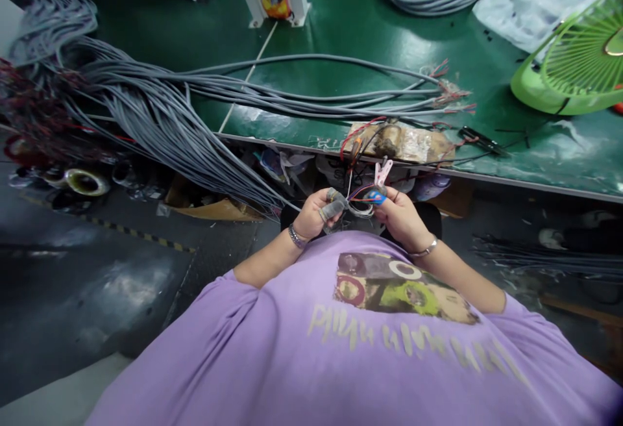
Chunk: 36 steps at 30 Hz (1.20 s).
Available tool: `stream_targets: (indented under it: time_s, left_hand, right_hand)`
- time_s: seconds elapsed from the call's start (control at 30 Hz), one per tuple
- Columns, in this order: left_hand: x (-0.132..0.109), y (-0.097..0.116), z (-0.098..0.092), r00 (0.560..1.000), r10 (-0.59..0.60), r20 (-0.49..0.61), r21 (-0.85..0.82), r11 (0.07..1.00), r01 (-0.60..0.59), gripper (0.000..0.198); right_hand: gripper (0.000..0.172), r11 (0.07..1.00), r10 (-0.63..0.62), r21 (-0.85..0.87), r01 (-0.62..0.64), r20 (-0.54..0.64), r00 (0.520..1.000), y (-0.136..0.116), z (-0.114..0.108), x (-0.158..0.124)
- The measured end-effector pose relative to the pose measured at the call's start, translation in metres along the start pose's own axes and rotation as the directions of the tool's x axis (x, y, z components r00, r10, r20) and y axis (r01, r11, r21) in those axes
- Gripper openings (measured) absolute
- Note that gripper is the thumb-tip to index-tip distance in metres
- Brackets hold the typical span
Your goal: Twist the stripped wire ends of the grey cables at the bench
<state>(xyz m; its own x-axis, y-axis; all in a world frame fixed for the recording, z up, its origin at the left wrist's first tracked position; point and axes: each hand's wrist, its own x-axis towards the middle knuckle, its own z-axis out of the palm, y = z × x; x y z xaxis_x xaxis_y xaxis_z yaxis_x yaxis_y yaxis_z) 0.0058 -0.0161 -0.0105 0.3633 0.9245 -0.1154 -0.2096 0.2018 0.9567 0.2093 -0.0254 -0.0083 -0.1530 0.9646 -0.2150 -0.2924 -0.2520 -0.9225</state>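
Before the green bench (341,33), left hand (314,213) and right hand (405,216) pinch thin wires (360,212)!
Closed fingertips (335,206) hide the pinched parts from me.

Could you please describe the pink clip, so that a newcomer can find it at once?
Start at the green bench and find the worn tan block on its near edge. In the picture, the clip lies between that block and the right hand. Its pale pink colour sets it apart.
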Motion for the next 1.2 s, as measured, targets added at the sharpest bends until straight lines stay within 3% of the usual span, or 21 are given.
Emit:
stream_targets:
  time_s: [0.23, 0.57, 0.77, 0.9, 0.97, 1.03, 1.13, 1.2]
  left_hand:
    - [0.000, -0.001, -0.002, 0.997, -0.040, 0.064, 0.003, 0.999, 0.039, 0.053]
    - [0.003, -0.002, -0.010, 0.977, -0.153, 0.146, -0.057, 0.985, 0.163, 0.057]
    - [0.003, -0.006, -0.022, 0.967, -0.197, 0.160, -0.052, 0.977, 0.208, 0.053]
    - [0.002, -0.003, -0.021, 0.953, -0.250, 0.172, -0.007, 0.967, 0.255, 0.052]
    - [0.003, 0.000, -0.018, 0.952, -0.265, 0.155, 0.019, 0.964, 0.266, 0.052]
    - [0.003, 0.003, -0.015, 0.955, -0.261, 0.140, 0.031, 0.965, 0.259, 0.052]
    - [0.004, 0.004, -0.012, 0.965, -0.236, 0.119, 0.029, 0.972, 0.234, 0.053]
    - [0.004, 0.003, -0.013, 0.971, -0.220, 0.098, 0.020, 0.976, 0.219, 0.054]
  right_hand:
    - [0.042, 0.992, 0.097, 0.065, -0.108, 0.162, 0.982, -0.007, 0.010, -0.002]
    - [0.042, 0.994, 0.075, 0.067, -0.087, 0.160, 0.984, -0.008, 0.014, -0.005]
    - [0.036, 0.995, -0.101, 0.000, 0.101, 0.077, 0.992, -0.017, 0.015, -0.016]
    - [0.023, 0.951, -0.261, -0.150, 0.272, 0.085, 0.962, -0.023, 0.011, -0.018]
    - [0.013, 0.867, -0.375, -0.299, 0.400, 0.138, 0.917, -0.027, 0.008, -0.020]
    - [0.003, 0.699, -0.486, -0.463, 0.546, 0.253, 0.837, -0.031, 0.005, -0.021]
    - [0.016, 0.406, -0.526, -0.594, 0.695, 0.470, 0.709, -0.033, -0.001, -0.023]
    - [0.022, 0.279, -0.489, -0.639, 0.717, 0.548, 0.679, -0.031, -0.005, -0.023]
